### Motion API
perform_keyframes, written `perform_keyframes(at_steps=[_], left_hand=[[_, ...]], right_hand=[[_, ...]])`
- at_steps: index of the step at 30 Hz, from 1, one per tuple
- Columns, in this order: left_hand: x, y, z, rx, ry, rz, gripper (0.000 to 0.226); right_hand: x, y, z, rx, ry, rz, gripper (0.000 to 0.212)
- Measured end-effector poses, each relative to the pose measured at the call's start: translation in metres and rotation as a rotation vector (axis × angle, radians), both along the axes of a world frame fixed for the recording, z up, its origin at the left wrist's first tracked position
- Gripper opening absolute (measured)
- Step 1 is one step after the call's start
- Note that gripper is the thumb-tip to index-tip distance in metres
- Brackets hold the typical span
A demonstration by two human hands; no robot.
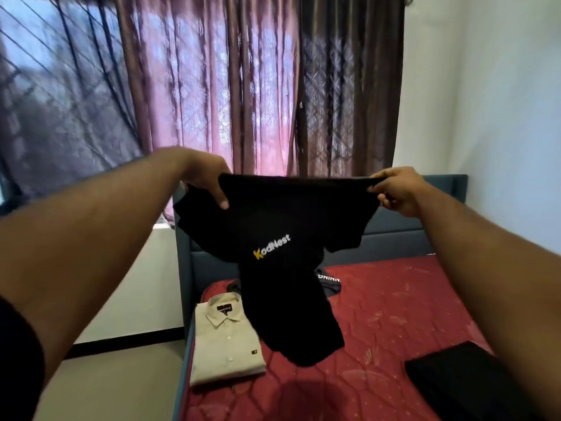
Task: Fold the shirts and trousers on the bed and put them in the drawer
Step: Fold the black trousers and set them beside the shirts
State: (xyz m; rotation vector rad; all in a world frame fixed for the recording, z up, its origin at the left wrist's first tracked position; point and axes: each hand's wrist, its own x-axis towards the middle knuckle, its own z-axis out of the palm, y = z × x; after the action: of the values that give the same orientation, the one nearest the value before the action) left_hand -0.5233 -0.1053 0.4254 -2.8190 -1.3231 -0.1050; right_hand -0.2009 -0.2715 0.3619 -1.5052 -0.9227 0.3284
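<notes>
Tee [285, 226]: black, "KodNest" print, hanging above bed [394, 314].
Left hand [203, 174]: grip pinches tee edge.
Right hand [397, 189]: grip pinches opposite edge.
Shirt [226, 341]: beige, folded.

On my feed the black T-shirt [282, 238] read "KodNest", its K yellow and the rest white, while a dark garment [329, 282] behind it on the bed showed only cut-off white capitals, and the cream shirt's neck label [224, 309] was illegible.

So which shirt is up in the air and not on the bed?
The black T-shirt with the KodNest logo: both hands hold it up by its top edge. The cream collared shirt lies folded on the red bed.
</notes>
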Motion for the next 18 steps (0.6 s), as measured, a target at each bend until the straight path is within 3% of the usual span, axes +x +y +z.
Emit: perform_keyframes(at_steps=[1, 3, 5, 7, 8, 12, 14, 15, 18], left_hand=[[-0.006, -0.003, 0.006, -0.018, -0.009, 0.041, 0.033], [-0.012, -0.002, 0.006, 0.060, -0.206, 0.063, 0.029], [-0.009, 0.010, -0.019, 0.058, -0.714, 0.052, 0.023], [0.002, 0.014, -0.067, -0.148, -1.330, 0.086, 0.021], [0.011, 0.013, -0.092, -0.234, -1.532, 0.126, 0.022], [0.040, -0.004, -0.153, -0.225, -1.923, 0.349, 0.012], [0.037, -0.005, -0.147, -0.105, -1.839, 0.308, 0.017], [0.030, 0.000, -0.139, 0.024, -1.677, 0.198, 0.020], [0.005, 0.004, -0.101, 0.399, -0.839, -0.275, 0.035]], right_hand=[[-0.002, -0.002, -0.001, -0.002, 0.029, 0.028, 0.029], [-0.009, -0.002, -0.001, -0.003, 0.052, 0.068, 0.028], [-0.013, -0.001, 0.000, 0.039, 0.113, 0.060, 0.030], [-0.017, 0.003, -0.001, 0.048, 0.174, 0.073, 0.030], [-0.019, 0.005, -0.003, 0.041, 0.210, 0.104, 0.029], [-0.029, 0.017, -0.013, 0.065, 0.374, 0.172, 0.027], [-0.025, 0.021, -0.020, 0.118, 0.399, 0.142, 0.029], [-0.019, 0.021, -0.023, 0.141, 0.393, 0.117, 0.030], [-0.002, 0.017, -0.032, 0.135, 0.351, 0.077, 0.036]])
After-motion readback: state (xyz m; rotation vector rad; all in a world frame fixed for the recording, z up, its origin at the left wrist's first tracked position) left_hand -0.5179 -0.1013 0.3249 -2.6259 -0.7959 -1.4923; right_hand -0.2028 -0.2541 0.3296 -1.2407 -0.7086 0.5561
